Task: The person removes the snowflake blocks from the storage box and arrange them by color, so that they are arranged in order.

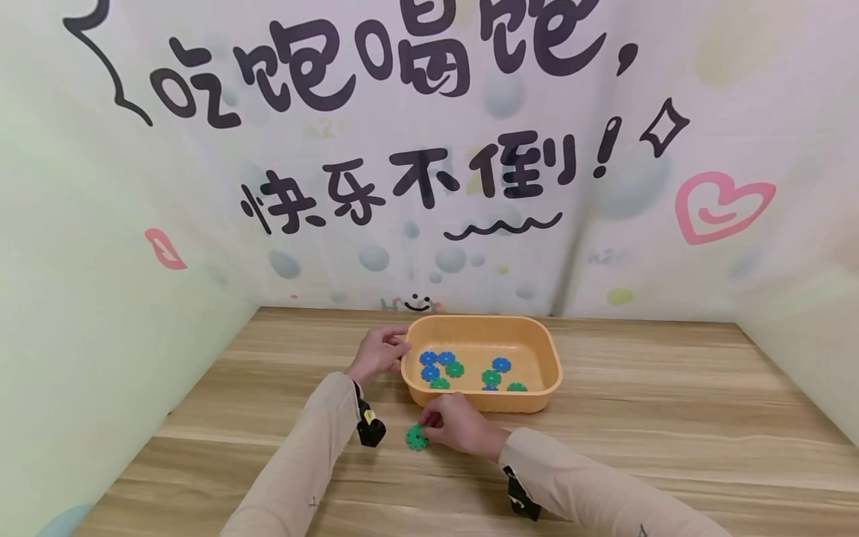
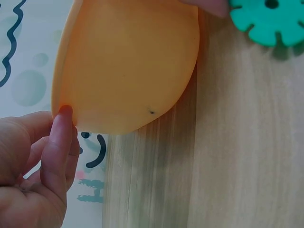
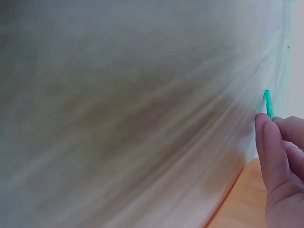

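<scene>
At the left end of an orange plastic basin (image 1: 549,365), my left hand (image 1: 377,354) pinches the rim between thumb and fingers. The left wrist view shows the fingertips (image 2: 64,114) at the basin's edge. My right hand (image 1: 463,425) is in front of the basin's near wall. Between its thumb and fingers it pinches a green notched disc (image 1: 415,438) with a small centre hole. That disc appears edge-on in the right wrist view (image 3: 269,103). Inside the basin lie several blue notched discs (image 1: 501,365) and several green notched discs (image 1: 455,369); the near wall partly hides some.
The basin stands on a wood-grain table (image 1: 658,418) near its back edge. Behind is a white cloth backdrop (image 1: 376,149) with black lettering and pink hearts. Pale side panels rise at left and right.
</scene>
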The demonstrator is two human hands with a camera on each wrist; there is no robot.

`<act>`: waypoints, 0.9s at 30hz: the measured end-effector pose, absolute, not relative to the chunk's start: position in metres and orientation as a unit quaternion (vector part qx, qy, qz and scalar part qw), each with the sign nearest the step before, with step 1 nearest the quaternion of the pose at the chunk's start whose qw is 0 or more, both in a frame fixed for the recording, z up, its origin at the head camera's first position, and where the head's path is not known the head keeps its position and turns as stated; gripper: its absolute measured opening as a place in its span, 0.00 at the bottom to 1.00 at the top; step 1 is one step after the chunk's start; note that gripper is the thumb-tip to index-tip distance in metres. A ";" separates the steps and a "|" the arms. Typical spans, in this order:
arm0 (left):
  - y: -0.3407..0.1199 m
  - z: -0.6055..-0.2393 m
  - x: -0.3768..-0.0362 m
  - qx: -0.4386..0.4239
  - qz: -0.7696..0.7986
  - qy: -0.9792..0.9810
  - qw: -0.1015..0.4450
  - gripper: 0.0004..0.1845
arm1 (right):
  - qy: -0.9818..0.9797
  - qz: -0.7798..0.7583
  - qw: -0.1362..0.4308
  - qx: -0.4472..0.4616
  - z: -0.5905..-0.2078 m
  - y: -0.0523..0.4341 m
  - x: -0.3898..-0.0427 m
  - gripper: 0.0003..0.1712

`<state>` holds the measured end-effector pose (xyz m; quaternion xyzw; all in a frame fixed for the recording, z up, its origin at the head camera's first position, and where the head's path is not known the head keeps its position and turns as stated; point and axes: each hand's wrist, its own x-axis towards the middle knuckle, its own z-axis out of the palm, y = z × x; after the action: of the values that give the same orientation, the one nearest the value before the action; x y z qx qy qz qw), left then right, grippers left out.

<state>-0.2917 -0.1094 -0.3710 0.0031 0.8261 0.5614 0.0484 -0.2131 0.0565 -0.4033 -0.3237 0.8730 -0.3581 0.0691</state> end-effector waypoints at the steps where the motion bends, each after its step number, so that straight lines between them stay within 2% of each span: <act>1: -0.109 -0.371 -0.292 0.001 0.562 0.826 0.049 0.20 | 0.873 -0.356 0.068 -0.326 -0.403 0.057 -0.213 0.05; 17: -0.110 -0.372 -0.291 0.005 0.565 0.824 0.046 0.20 | 0.872 -0.346 0.055 -0.343 -0.401 0.063 -0.211 0.06; 27: -0.110 -0.374 -0.293 0.003 0.561 0.827 0.044 0.20 | 0.856 -0.371 0.068 -0.354 -0.382 0.086 -0.201 0.06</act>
<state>-0.2925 -0.1098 -0.3737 0.0026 0.8267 0.5609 0.0437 -0.2006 0.0858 -0.3823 -0.3539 0.8557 -0.3714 0.0678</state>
